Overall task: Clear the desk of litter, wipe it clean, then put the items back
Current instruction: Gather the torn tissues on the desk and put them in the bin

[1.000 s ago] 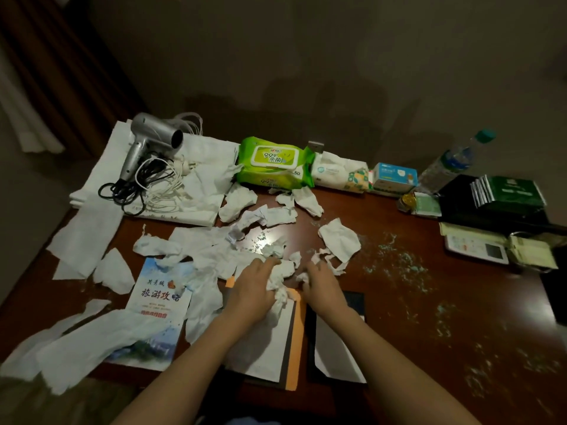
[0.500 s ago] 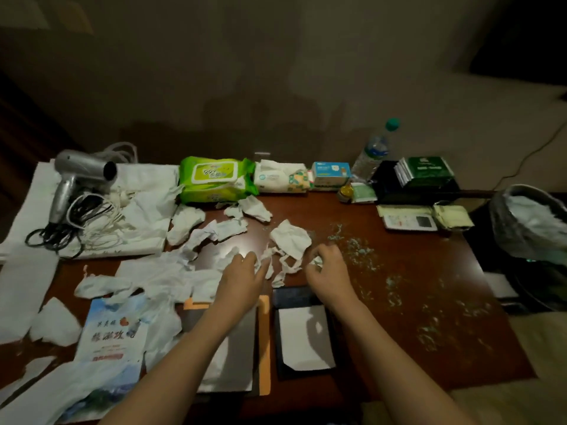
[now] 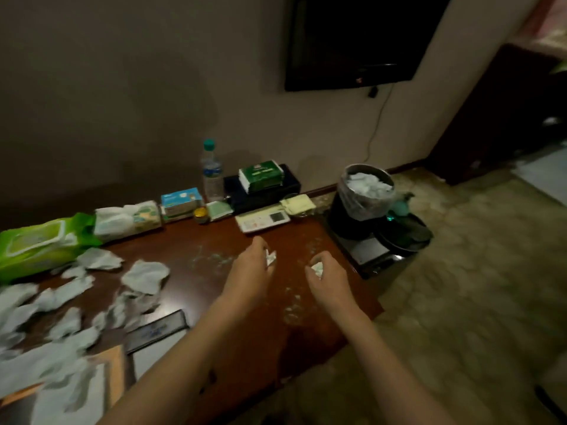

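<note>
Head view, dim room, w/ the brown desk (image 3: 184, 240) as landmark. Both arms reach out over the desk's right end. Left hand (image 3: 250, 268) has fingers curled round a small wad of white tissue (image 3: 270, 258); right hand (image 3: 326, 276) pinches a second crumpled scrap (image 3: 317, 267) the same way. Both hands point toward the waste bin (image 3: 365, 191), which stands just off the desk's right end, lined w/ a bag and already heaped w/ white paper. That is prob. why the scraps are balled tight: easier to carry and drop. Most litter is not yet cleared: torn tissue pieces (image 3: 144, 276) cover the desk's left half, some over papers at the front-left edge. Pale crumbs or smears (image 3: 211, 259) speckle the wood under the hands, so wiping looks not yet done. Along the desk's back edge, against the wall: green wet-wipes pack (image 3: 40, 243), tissue pack (image 3: 127, 220), small blue box (image 3: 181, 202), water bottle (image 3: 211, 173), dark box w/ a green packet on top (image 3: 260, 176).
</note>
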The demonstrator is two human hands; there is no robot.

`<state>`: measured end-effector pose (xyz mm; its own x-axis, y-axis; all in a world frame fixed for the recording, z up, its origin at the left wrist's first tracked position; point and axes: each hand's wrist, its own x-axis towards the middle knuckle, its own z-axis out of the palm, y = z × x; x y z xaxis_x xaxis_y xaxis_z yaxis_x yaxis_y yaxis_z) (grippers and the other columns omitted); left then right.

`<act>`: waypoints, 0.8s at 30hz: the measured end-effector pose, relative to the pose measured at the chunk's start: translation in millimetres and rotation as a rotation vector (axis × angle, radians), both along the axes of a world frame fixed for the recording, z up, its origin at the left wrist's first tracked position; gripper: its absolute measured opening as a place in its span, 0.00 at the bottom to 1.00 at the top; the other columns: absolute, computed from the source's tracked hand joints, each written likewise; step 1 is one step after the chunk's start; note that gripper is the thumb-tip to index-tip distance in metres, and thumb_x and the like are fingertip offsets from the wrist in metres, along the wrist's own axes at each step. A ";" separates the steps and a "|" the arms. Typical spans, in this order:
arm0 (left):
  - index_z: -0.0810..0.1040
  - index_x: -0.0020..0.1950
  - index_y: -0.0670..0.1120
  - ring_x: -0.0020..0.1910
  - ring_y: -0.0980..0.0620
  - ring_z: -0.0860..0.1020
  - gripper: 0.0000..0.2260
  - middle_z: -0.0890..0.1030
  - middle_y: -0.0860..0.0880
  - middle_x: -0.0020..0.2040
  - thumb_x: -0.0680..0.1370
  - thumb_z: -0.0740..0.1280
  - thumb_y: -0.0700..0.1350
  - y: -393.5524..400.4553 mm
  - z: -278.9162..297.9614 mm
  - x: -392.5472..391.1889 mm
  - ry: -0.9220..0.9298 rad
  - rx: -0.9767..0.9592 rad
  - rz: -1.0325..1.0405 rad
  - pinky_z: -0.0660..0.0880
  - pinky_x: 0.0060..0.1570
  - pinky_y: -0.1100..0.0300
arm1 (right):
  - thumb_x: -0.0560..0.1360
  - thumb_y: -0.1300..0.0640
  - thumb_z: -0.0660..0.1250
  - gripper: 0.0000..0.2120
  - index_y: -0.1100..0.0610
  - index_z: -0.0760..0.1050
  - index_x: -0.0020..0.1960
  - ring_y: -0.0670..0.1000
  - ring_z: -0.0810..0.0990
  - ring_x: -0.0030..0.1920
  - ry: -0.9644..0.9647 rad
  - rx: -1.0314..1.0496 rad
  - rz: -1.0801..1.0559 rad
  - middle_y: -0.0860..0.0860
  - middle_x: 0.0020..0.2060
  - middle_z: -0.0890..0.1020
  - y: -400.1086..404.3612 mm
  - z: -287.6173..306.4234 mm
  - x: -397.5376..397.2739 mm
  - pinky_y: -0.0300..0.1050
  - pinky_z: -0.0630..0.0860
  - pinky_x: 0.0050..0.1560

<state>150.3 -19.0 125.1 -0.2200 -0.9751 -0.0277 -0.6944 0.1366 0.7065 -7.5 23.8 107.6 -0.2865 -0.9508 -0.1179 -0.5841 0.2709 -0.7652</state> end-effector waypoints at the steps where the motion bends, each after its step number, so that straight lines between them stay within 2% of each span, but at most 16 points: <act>1: 0.66 0.52 0.49 0.42 0.48 0.76 0.07 0.77 0.47 0.47 0.79 0.64 0.43 4.2 1.1 -25.6 0.004 -0.002 -0.032 0.68 0.37 0.57 | 0.79 0.55 0.62 0.03 0.52 0.68 0.49 0.50 0.76 0.45 0.011 -0.006 -0.022 0.50 0.46 0.75 8.6 0.6 -24.0 0.39 0.73 0.37; 6: 0.66 0.51 0.51 0.39 0.56 0.74 0.07 0.74 0.52 0.46 0.79 0.64 0.44 20.8 6.6 -134.7 0.020 -0.012 -0.149 0.71 0.34 0.62 | 0.79 0.56 0.62 0.03 0.53 0.68 0.47 0.49 0.75 0.45 0.080 -0.029 -0.160 0.49 0.45 0.74 41.5 9.3 -124.8 0.39 0.67 0.39; 10: 0.68 0.54 0.48 0.41 0.51 0.77 0.06 0.76 0.49 0.46 0.79 0.63 0.44 27.3 16.8 -208.6 -0.001 -0.013 -0.261 0.78 0.40 0.53 | 0.79 0.57 0.62 0.05 0.53 0.67 0.46 0.46 0.70 0.43 0.156 -0.069 -0.246 0.45 0.41 0.70 60.1 20.7 -191.7 0.40 0.63 0.40; 13: 0.67 0.53 0.47 0.40 0.49 0.76 0.05 0.76 0.46 0.46 0.80 0.62 0.46 18.5 22.1 -250.3 0.006 -0.042 -0.313 0.74 0.36 0.54 | 0.79 0.57 0.62 0.04 0.55 0.68 0.47 0.47 0.69 0.45 0.172 -0.098 -0.282 0.48 0.43 0.71 58.3 27.3 -229.8 0.41 0.62 0.41; 16: 0.67 0.53 0.48 0.38 0.49 0.76 0.05 0.75 0.47 0.45 0.80 0.62 0.47 3.9 23.6 -283.6 0.037 -0.006 -0.324 0.75 0.33 0.53 | 0.79 0.57 0.62 0.03 0.56 0.69 0.48 0.48 0.70 0.45 0.165 -0.114 -0.289 0.49 0.45 0.72 48.1 31.0 -258.0 0.41 0.63 0.41; 18: 0.68 0.53 0.48 0.39 0.49 0.77 0.06 0.75 0.48 0.45 0.80 0.63 0.48 -10.4 22.8 -303.5 0.039 0.030 -0.312 0.77 0.35 0.53 | 0.79 0.57 0.62 0.02 0.55 0.69 0.48 0.47 0.70 0.45 0.169 -0.115 -0.280 0.49 0.45 0.72 36.5 31.3 -273.8 0.40 0.64 0.41; 21: 0.70 0.54 0.47 0.45 0.49 0.76 0.08 0.77 0.46 0.50 0.78 0.66 0.48 -39.9 16.8 -334.5 0.068 0.065 -0.269 0.77 0.42 0.52 | 0.78 0.58 0.62 0.03 0.55 0.68 0.47 0.47 0.70 0.45 0.181 -0.099 -0.263 0.49 0.45 0.71 11.3 27.4 -301.5 0.40 0.64 0.42; 24: 0.70 0.53 0.46 0.46 0.49 0.74 0.09 0.77 0.43 0.53 0.77 0.67 0.47 -75.1 12.8 -366.5 0.090 0.066 -0.229 0.70 0.40 0.57 | 0.78 0.58 0.62 0.03 0.55 0.68 0.48 0.47 0.70 0.45 0.207 -0.058 -0.231 0.48 0.46 0.71 -21.6 24.9 -335.0 0.40 0.65 0.42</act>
